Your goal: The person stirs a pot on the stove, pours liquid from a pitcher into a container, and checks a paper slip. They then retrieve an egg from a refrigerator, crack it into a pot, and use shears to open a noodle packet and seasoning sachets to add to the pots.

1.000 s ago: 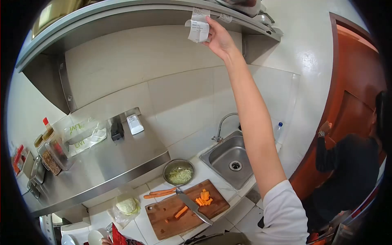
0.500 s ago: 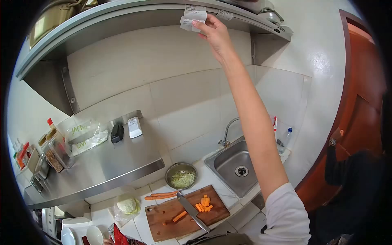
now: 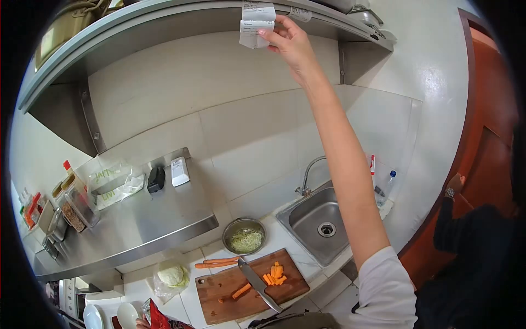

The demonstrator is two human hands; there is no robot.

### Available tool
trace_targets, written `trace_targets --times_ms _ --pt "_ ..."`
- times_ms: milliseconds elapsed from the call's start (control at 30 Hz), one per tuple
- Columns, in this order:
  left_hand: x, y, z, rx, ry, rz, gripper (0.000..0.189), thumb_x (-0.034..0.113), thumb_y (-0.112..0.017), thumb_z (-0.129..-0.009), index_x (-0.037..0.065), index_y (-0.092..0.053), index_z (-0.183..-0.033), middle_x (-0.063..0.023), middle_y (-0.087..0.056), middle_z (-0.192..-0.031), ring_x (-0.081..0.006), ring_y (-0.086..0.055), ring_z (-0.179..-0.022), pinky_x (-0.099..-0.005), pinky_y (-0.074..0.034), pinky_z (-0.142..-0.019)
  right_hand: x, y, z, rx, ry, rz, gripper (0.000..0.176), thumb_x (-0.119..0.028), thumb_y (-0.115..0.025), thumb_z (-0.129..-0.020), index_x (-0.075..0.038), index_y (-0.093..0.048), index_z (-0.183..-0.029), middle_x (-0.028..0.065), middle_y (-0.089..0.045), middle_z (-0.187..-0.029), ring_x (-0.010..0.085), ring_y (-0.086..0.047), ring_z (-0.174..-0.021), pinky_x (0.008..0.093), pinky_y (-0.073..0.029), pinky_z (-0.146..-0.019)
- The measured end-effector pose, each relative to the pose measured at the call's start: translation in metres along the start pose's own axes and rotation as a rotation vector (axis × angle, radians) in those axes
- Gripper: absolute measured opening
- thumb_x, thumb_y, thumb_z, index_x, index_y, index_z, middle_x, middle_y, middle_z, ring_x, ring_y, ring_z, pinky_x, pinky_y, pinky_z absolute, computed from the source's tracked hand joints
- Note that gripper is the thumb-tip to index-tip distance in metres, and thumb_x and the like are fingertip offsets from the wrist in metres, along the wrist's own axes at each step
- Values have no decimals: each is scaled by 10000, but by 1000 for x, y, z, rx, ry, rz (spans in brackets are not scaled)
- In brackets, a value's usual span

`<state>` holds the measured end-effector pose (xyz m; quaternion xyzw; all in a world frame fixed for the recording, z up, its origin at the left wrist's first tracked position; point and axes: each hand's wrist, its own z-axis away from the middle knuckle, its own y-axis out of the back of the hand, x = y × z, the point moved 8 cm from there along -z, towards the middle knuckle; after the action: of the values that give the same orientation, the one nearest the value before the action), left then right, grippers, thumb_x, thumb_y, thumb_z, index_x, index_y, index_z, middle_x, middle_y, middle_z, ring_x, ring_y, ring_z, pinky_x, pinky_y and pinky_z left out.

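Observation:
My right hand (image 3: 289, 44) is raised to the edge of the upper metal shelf (image 3: 181, 15), its thumb and fingers pinching a printed paper slip (image 3: 256, 32) that hangs there. Low at the left, part of my left hand (image 3: 143, 323) shows beside a red packet (image 3: 163, 319); most of its fingers are hidden. On the counter below, a knife (image 3: 258, 285) lies across a wooden cutting board (image 3: 211, 300) with cut carrot pieces (image 3: 275, 274). Whole carrots (image 3: 219, 262) rest at the board's upper edge, near a metal bowl (image 3: 244, 236) of shredded greens.
A sink (image 3: 318, 222) with a faucet sits right of the bowl. Bagged cabbage (image 3: 172, 276) lies left of the board. Jars (image 3: 74, 205) and a white device (image 3: 179, 171) stand on the lower steel shelf (image 3: 131, 219). Another person (image 3: 476, 252) is at the red door on the right.
The slip's lower part has unfolded further, showing more print under my right fingers. The view has shifted slightly. The other person's arm has moved a little.

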<state>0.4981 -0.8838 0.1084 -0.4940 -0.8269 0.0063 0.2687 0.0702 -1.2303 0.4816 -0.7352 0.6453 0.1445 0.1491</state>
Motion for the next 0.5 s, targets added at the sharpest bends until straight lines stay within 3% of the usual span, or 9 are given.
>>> trace_targets --times_ms 500 --pt "4 0 3 5 -1 -40 367 400 -687 -746 112 -492 -862 -73 -438 -877 -228 -389 -947 -437 -364 -805 4 1 5 8 33 -15 546 -136 -671 -788 -64 -435 -1275 81 -653 -939 139 -578 -907 304 -411 -828"
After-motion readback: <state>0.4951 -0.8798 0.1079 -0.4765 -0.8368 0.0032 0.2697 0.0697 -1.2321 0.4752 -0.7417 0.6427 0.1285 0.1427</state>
